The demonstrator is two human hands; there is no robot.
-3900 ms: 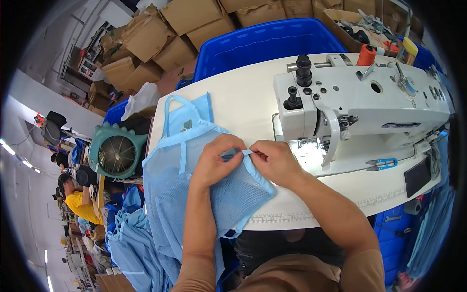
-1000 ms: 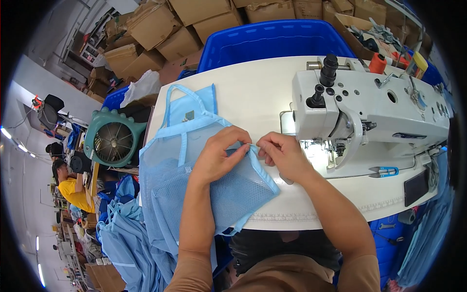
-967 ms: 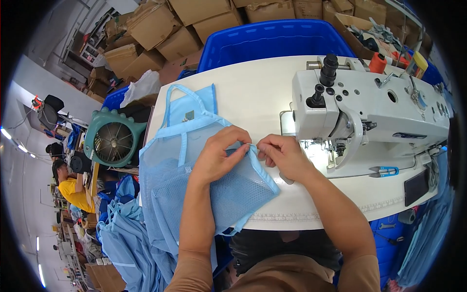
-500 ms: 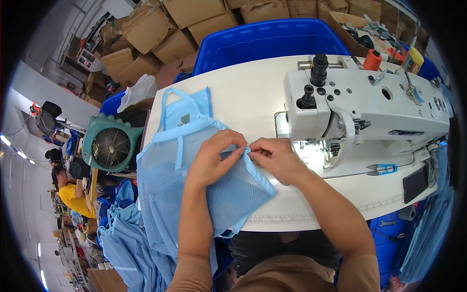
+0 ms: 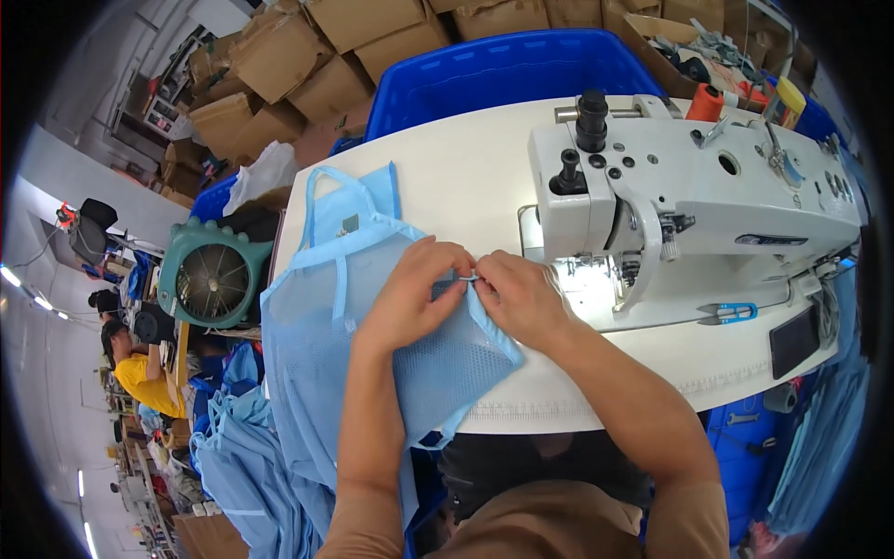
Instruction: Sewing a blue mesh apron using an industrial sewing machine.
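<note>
A light blue mesh bag (image 5: 372, 363) with cloth binding and straps lies over the left part of the white sewing table (image 5: 456, 177), its lower part hanging off the front edge. My left hand (image 5: 419, 293) pinches the end of the bag's blue edge binding (image 5: 484, 321). Close against it, my right hand (image 5: 520, 296) pinches the same binding from the right. The fingertips nearly meet and hide the bit of cloth between them. To the right of my hands stands a white sewing machine (image 5: 689, 186) with its needle area lit.
Blue thread snips (image 5: 731, 313) and a dark phone (image 5: 794, 343) lie at the right. Behind the table is a blue bin (image 5: 512, 70), with cardboard boxes beyond. A green fan (image 5: 214, 275) and piled blue bags (image 5: 251, 466) are at the left. A person in yellow (image 5: 144, 377) sits farther off.
Both hands stay at the binding's end; the right hand has shifted slightly left and up, its fingers closer to the left's. The view has moved a little.
</note>
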